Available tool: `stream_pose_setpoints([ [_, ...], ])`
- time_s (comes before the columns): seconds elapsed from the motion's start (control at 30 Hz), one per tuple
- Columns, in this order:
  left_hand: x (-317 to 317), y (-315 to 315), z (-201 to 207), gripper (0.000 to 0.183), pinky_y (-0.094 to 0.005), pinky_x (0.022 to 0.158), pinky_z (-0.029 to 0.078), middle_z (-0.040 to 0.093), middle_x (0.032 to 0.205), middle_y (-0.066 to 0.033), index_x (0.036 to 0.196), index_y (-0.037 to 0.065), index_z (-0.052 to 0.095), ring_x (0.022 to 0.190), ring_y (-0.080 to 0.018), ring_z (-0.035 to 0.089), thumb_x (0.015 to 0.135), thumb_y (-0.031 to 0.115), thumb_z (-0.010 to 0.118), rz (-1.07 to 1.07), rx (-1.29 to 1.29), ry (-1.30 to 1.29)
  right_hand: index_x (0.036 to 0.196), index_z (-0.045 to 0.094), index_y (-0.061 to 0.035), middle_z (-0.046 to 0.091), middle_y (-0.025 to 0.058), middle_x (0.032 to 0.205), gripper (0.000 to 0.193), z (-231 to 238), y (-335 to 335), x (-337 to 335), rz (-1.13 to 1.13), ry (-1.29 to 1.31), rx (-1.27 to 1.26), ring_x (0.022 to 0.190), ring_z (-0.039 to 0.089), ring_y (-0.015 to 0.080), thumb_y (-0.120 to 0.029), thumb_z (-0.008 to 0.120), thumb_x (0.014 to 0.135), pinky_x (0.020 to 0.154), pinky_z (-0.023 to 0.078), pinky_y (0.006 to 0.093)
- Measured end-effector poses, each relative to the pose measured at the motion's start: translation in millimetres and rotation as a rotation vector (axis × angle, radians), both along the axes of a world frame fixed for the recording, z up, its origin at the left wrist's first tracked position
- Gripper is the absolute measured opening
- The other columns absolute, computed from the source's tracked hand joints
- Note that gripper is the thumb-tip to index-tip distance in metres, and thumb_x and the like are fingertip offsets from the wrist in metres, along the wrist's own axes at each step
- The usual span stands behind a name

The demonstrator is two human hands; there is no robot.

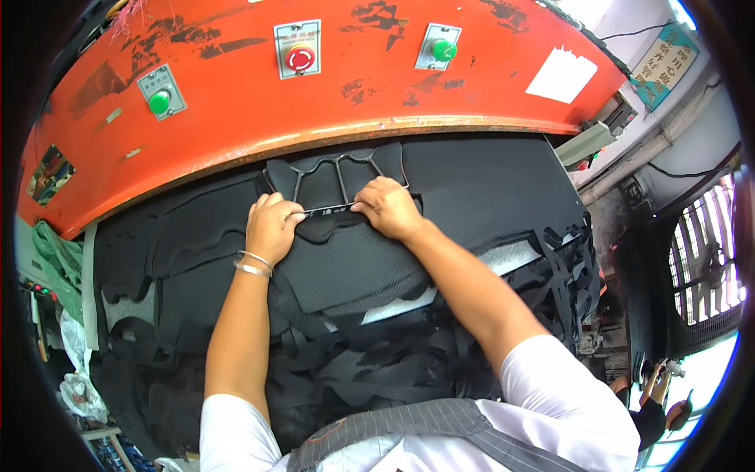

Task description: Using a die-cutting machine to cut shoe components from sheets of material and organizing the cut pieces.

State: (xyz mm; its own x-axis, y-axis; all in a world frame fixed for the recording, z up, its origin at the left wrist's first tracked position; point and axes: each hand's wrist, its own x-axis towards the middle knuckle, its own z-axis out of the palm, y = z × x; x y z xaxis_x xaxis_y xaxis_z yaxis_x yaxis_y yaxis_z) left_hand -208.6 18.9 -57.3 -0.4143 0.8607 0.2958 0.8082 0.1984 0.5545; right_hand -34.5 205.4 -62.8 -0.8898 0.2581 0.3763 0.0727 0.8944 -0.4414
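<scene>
A thin metal cutting die (pixel 342 181), an outline with struts across it, lies on black textured sheet material (pixel 480 181) below the orange machine beam. My left hand (pixel 271 224) pinches the near edge of the die at its left part. Farther right along that same edge, the fingers of my right hand (pixel 388 208) are closed on it. Between my hands, the near bar shows with a small pale marking beneath it. My fingers hide short lengths of the edge.
The orange beam (pixel 236 102) carries a red button (pixel 300 57), a left green button (pixel 160 102) and a right green button (pixel 444 50). Black offcut strips (pixel 550 283) are heaped nearer me and rightward. Green cloth (pixel 59 259) hangs at left. Another person (pixel 653 413) is at far lower right.
</scene>
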Motion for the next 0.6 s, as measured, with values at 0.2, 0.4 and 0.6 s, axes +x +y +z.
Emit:
stream_pose_setpoints([
  [0.2,0,16,-2,0.005,-0.0376,0.067,0.039,0.054,0.072,-0.0055,0.077,0.012,0.069,0.077,-0.0267,0.052,0.074,0.016,0.07,-0.018,0.088,0.063,0.079,0.065,-0.0076,0.062,0.0061,0.08,0.016,15,18,-1,0.059,-0.087,0.005,0.083,0.058,0.0274,-0.023,0.067,0.079,0.078,0.046,0.0387],
  [0.4,-1,29,38,0.006,-0.0365,0.073,0.038,0.05,0.075,-0.0076,0.08,0.007,0.064,0.078,-0.0272,0.049,0.08,0.013,0.065,-0.026,0.178,0.099,0.099,0.071,-0.0044,0.068,0.017,0.1,0.052,75,33,-54,0.071,-0.905,-0.026,0.097,0.064,0.0335,-0.045,0.078,0.068,0.082,0.05,0.0414],
  [0.6,-14,36,-30,0.056,-0.0332,0.092,0.041,0.048,0.125,-0.0151,0.131,0.004,0.049,0.104,-0.0295,0.052,0.082,0.018,0.07,0.205,0.533,-0.531,0.102,0.071,-0.009,0.069,0.0146,0.098,0.043,57,43,-41,0.199,-0.711,-0.168,0.099,0.064,0.031,-0.046,0.069,0.079,0.083,0.049,0.0408],
])
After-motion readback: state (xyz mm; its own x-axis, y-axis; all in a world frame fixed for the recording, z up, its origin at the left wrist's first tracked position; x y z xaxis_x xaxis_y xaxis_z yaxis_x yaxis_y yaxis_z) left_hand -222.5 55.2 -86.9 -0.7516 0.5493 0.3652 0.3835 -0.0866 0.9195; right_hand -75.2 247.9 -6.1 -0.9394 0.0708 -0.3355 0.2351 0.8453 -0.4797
